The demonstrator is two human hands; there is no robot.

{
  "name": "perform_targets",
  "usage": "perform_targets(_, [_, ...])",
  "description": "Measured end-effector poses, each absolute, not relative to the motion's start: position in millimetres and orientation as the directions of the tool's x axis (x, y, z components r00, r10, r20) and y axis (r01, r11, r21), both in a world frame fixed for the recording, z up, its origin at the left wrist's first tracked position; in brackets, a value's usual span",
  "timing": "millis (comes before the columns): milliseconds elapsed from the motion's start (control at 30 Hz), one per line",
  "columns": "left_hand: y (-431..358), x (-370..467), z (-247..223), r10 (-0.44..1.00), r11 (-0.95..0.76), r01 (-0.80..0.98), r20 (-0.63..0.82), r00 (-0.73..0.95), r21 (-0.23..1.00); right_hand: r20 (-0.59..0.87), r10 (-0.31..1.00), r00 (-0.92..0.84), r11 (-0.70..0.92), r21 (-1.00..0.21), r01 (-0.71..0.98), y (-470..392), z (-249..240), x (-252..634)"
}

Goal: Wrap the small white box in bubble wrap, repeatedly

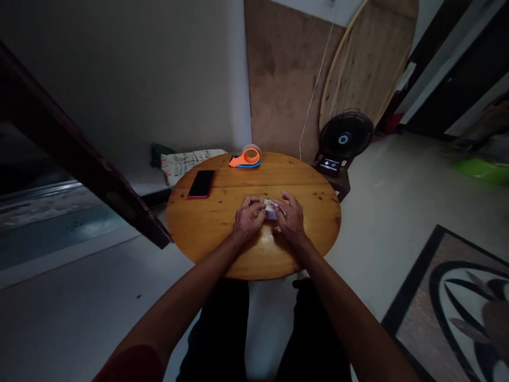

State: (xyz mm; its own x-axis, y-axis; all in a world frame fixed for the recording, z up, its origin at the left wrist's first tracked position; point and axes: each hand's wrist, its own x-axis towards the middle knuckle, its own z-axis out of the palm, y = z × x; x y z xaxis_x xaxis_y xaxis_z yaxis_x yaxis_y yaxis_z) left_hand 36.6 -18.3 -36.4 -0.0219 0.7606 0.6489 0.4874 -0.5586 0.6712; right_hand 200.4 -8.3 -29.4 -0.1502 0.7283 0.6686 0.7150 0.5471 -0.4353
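Between my two hands is a small whitish-purple box-like object (271, 211), just above or on the wooden table; which of the two I cannot tell. My left hand (249, 217) grips its left side with bent fingers. On the other side my right hand (291, 216) holds it, thumb against the near edge and fingers curled at the top. The hands partly cover the object, and its exact kind does not show.
The round wooden table (214, 233) carries a dark-screened phone (201, 184) at left and an orange tape dispenser (250, 157) at the back. Behind its right edge stands a black round fan-like device (345, 135). A dark wooden post (119, 196) slants in at left.
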Motion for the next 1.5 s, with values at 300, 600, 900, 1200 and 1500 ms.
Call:
perform_targets(300, [-15.7,33.3,-33.8,0.769,-0.508,0.486,0.629,-0.116,0.711,0.617,0.783,0.076,0.470,-0.667,0.578,5.0,-39.1,209.9])
perform_targets(600, [-11.4,31.5,-37.3,0.799,-0.446,0.519,0.586,-0.136,0.729,0.517,0.836,0.184,0.421,-0.820,0.388,12.0,-42.6,213.9])
perform_targets(900, [-11.3,32.1,-37.0,0.820,-0.416,0.512,0.553,-0.146,0.752,0.452,0.884,0.121,0.394,-0.858,0.329,10.2,-38.3,211.1])
perform_targets(1200, [-10.0,30.7,-38.7,0.815,-0.420,0.542,0.565,-0.128,0.728,0.387,0.902,-0.189,0.429,-0.848,0.311,10.2,-40.3,206.3])
perform_targets(1500, [-14.0,30.3,-33.1,0.800,-0.466,0.505,0.590,-0.109,0.726,0.337,0.915,-0.223,0.386,-0.891,0.240,9.9,-40.5,207.4])
